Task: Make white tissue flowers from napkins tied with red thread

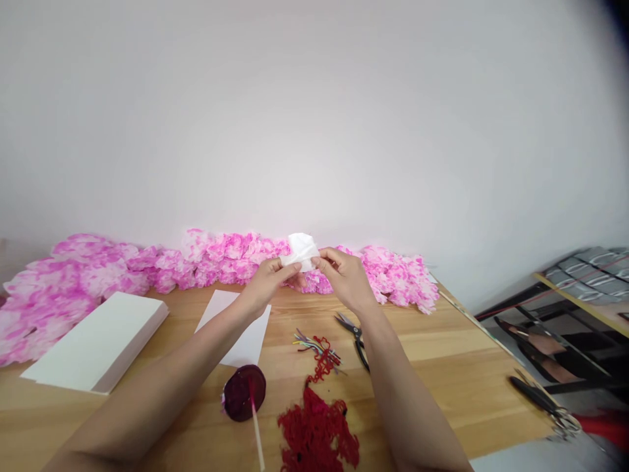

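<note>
Both my hands hold up a small piece of thin white tissue-like paper above the table, in front of a row of pink and white paper flowers. My left hand pinches its left side between thumb and fingers. On the right side, my right hand grips it with thumb and forefinger. Below my hands lie several thin coloured strands and a heap of red yarn. Scissors with black handles rest partly behind my right forearm.
A thick stack of white paper lies at the left, and a white sheet is under my left forearm. Near me stands a round dish of dark red liquid with a stick in it. A black-handled tool lies by the right edge.
</note>
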`<state>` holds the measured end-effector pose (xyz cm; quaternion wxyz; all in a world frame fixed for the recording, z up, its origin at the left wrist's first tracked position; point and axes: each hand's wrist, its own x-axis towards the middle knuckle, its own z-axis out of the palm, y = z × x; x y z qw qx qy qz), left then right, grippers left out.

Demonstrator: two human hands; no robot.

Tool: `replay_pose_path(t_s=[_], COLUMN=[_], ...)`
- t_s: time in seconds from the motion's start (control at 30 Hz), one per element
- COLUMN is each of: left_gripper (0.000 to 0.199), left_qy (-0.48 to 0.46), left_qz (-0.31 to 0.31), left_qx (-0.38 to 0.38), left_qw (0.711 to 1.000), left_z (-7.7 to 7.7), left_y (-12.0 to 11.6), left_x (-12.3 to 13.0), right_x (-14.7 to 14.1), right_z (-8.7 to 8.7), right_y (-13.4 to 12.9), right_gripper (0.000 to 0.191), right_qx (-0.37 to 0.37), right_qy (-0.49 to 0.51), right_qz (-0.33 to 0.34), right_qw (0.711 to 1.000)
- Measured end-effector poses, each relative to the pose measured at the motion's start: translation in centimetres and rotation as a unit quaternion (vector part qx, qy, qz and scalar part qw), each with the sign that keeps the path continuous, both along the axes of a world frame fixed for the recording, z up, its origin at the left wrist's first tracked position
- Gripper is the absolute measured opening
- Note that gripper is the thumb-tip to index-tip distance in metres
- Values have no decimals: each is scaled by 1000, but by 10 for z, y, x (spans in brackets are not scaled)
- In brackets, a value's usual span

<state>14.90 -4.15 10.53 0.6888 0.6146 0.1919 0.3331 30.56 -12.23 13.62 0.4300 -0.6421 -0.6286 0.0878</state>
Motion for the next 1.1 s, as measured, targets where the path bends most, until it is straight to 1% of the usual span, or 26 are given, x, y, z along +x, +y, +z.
replay_pose_path(t_s=[0.07, 0.13, 0.2, 0.27, 0.33, 0.43, 0.5, 0.6, 0.67, 0.77, 0.87, 1.1], left_gripper=[28, 29, 35, 44, 48, 41, 36, 33, 30, 28, 27, 25], left_qy=[-25, -40, -27, 3, 29, 37, 30, 14, 1, -21, -34, -23], left_qz=[-19, -23, -16, -6, 6, 16, 14, 8, 2, -15, -26, -2], left_qx=[-37, -56, -42, -10, 19, 43, 47, 39, 23, -8, -22, -1], left_qw=[999, 997, 999, 1000, 999, 998, 998, 999, 1000, 1000, 999, 1000], left_z=[-1, -2, -2, -1, 1, 2, 0, -2, -3, -1, 0, -3], left_y=[3, 5, 5, 3, 0, -3, -4, -2, 0, 2, 4, 3], left_x=[-1, -2, -2, -1, 0, 2, 2, 2, 1, -1, -3, -2], right_x=[4, 5, 3, -1, -4, -7, -7, -7, -5, 1, 6, 7], right_z=[0, 0, 0, 1, 1, 1, 2, 2, 2, 2, 1, 9], right_y=[0, 1, 1, 0, 0, -1, -1, -1, -1, 0, 1, -5], right_gripper=[21, 22, 22, 23, 23, 24, 21, 13, 12, 13, 12, 19], right_qx=[1, 1, 2, 1, -2, -2, -5, -12, -7, 1, 1, -18], right_qy=[27, 43, 48, 49, 48, 45, 48, 61, 72, 79, 70, 53], right_qz=[-11, -10, 4, 18, 28, 33, 38, 53, 50, 29, 16, 43], right_qw=[1000, 999, 999, 999, 998, 998, 998, 997, 996, 996, 997, 998])
